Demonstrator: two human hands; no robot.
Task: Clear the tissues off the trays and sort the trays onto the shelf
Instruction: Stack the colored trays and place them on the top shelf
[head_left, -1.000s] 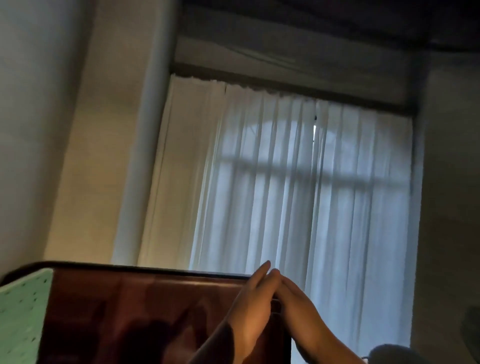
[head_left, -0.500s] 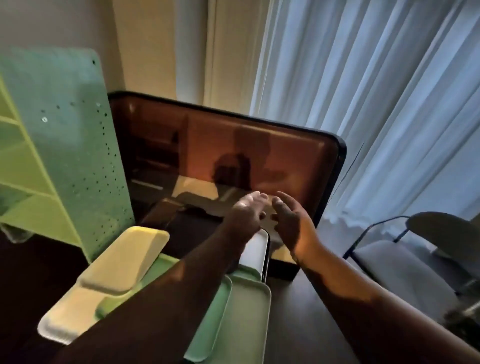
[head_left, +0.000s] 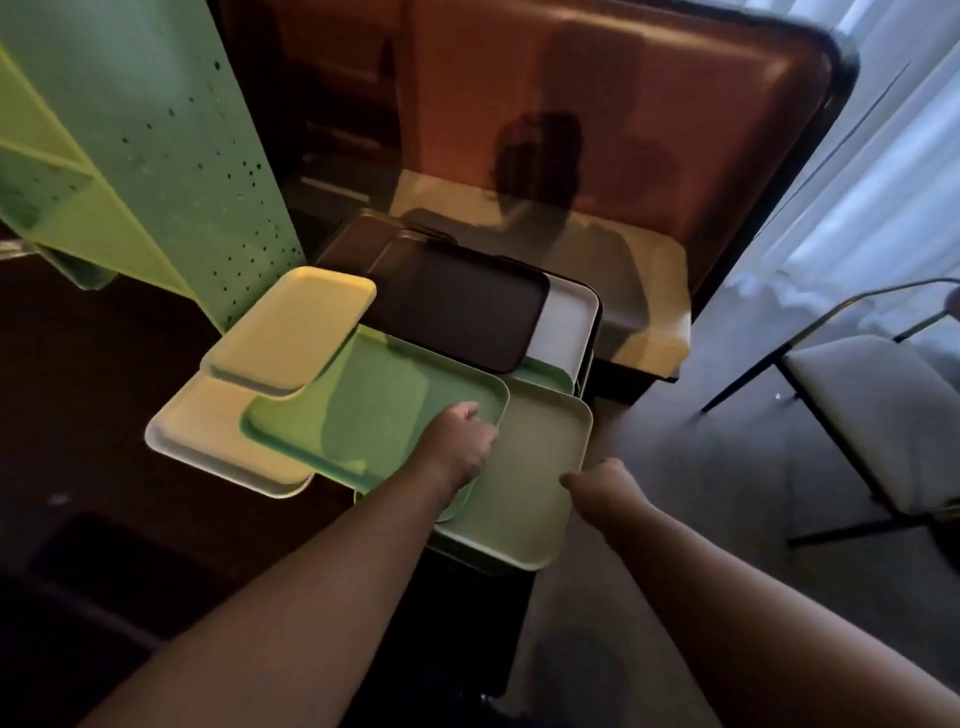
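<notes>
Head cam, looking down: trays piled loose mid-frame, no tissues on them that I can spot. Left hand (head_left: 460, 441) sits at the right edge of the green tray (head_left: 374, 415), fingers curled over its rim. Right hand (head_left: 597, 480) is at the right rim of the pale tray (head_left: 524, 467), but I can't tell if it's gripping. Shelf (head_left: 119, 156) is upper left. Trays look like light, stiff, slick plastic; I'd grab the long rims.

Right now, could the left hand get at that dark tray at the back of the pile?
Probably yes. The dark tray lies on top at the back with nothing over it, and the left hand is at the green tray just in front.
</notes>
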